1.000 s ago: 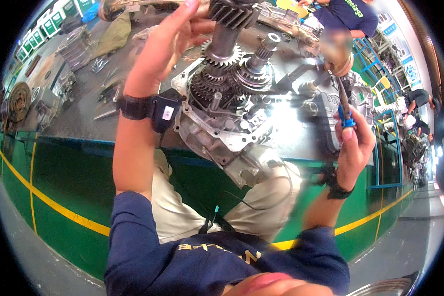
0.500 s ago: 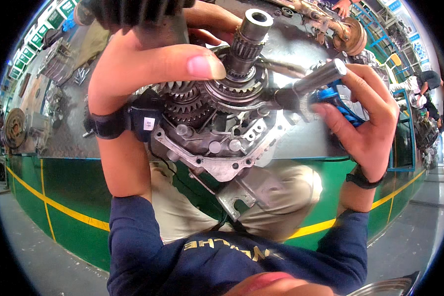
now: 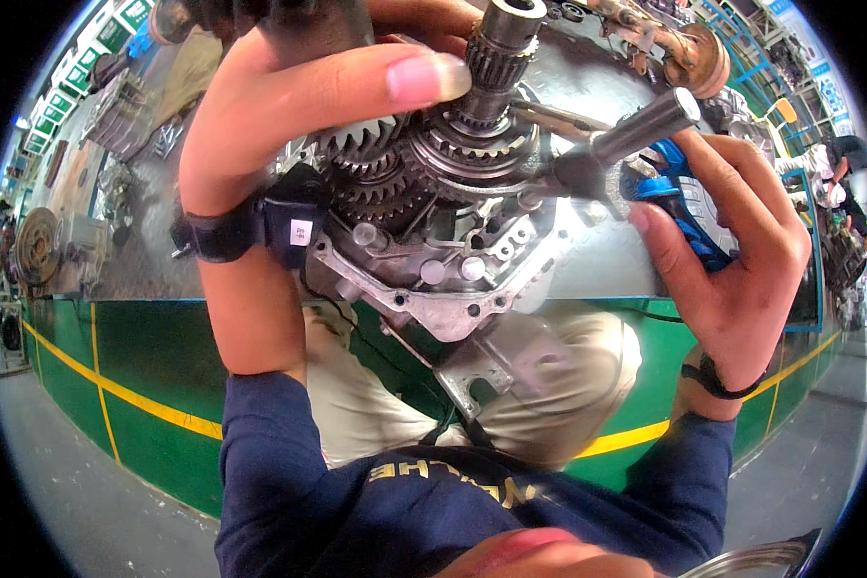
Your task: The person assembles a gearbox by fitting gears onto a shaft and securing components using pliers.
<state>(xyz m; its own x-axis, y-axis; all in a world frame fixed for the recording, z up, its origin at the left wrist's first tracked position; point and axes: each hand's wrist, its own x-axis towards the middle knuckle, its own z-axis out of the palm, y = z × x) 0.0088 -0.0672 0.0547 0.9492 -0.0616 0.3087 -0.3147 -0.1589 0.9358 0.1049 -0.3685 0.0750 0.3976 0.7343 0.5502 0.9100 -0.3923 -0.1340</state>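
My left hand (image 3: pixel 260 120) wraps around a dark geared shaft (image 3: pixel 323 53) at the upper left, thumb stretched across the front, other fingers mostly hidden behind. Beside it stands a splined shaft (image 3: pixel 496 72) with stacked gears (image 3: pixel 371 178), rising from a metal gearbox housing (image 3: pixel 443 313) with a bolt-holed flange. My right hand (image 3: pixel 747 207), at the right, has its fingers closed round a blue-and-black handled tool (image 3: pixel 689 197), whose working end I cannot make out. Next to that tool, a metal shift fork with a thick rod (image 3: pixel 645 125) juts out to the right.
The gearbox sits at the near edge of a grey metal workbench (image 3: pixel 607 265). Metal castings (image 3: pixel 120 116) and a round disc (image 3: pixel 37 246) lie on the left. A rusty drum with an axle (image 3: pixel 696 60) is at the far right. Another person (image 3: pixel 843 169) stands beyond.
The view has shifted slightly, so the gearbox sits a little right and higher in it. My right hand has moved slightly right and down, showing more of the blue tool.
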